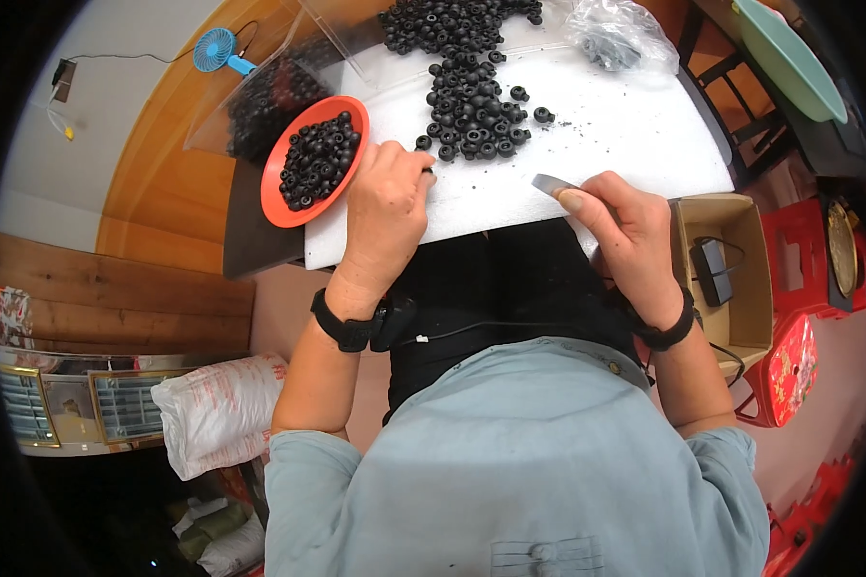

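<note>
My left hand (387, 204) is closed above the front left part of the white foam board (597, 144). A small black piece (428, 171) shows at its fingertips, mostly hidden by the fingers. Between thumb and bent fingers, my right hand (630, 231) grips a short, thin metal blade (551, 183) that points left over the board's front edge. A pile of small black ball-shaped parts with holes (471, 111) lies on the board beyond my hands, with a few loose ones nearby. Left of my left hand, an orange-red bowl (271, 188) holds many more of these parts.
A clear bin (202, 125) of dark parts stands behind the bowl, near a small blue fan (215, 50). At the far right of the board lies a clear plastic bag (621, 38). An open cardboard box (749, 327) and a red stool (794, 250) are to my right.
</note>
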The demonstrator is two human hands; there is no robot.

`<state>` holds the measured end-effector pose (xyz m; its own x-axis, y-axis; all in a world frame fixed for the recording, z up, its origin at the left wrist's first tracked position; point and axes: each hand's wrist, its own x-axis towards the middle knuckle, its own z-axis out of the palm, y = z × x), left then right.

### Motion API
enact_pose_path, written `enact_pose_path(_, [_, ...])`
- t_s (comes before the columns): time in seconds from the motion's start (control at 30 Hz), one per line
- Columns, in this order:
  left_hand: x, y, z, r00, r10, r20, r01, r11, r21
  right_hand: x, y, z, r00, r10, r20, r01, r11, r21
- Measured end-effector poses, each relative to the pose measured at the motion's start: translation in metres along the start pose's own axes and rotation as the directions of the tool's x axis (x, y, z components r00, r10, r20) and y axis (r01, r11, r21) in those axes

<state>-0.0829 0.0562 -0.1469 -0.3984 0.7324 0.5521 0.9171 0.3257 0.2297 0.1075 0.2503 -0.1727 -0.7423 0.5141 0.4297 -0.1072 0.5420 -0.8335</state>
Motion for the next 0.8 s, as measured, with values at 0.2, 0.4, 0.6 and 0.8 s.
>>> enact_pose_path(0.2, [-0.004, -0.002, 0.002, 0.997, 0.080, 0.005, -0.080, 0.986, 0.143, 0.010, -0.003, 0.008, 0.991, -0.135, -0.020, 0.133, 0.989, -0.064])
enact_pose_path(0.4, [-0.007, 0.027, -0.002, 0.884, -0.334, 0.327, 0.435, 0.328, -0.839, 0.008, -0.001, 0.017, 0.999, -0.033, 0.020, 0.032, 0.999, 0.040])
enact_pose_path(0.6, [-0.013, 0.026, 0.020, 0.883, -0.223, 0.413, 0.421, -0.013, -0.907, 0.014, 0.002, 0.017, 0.972, -0.220, -0.082, 0.203, 0.963, -0.177])
enact_pose_path(0.8, [-0.005, 0.031, 0.026, 0.904, -0.216, 0.369, 0.362, -0.075, -0.929, 0.020, 0.001, 0.013, 0.984, -0.171, -0.049, 0.160, 0.971, -0.176])
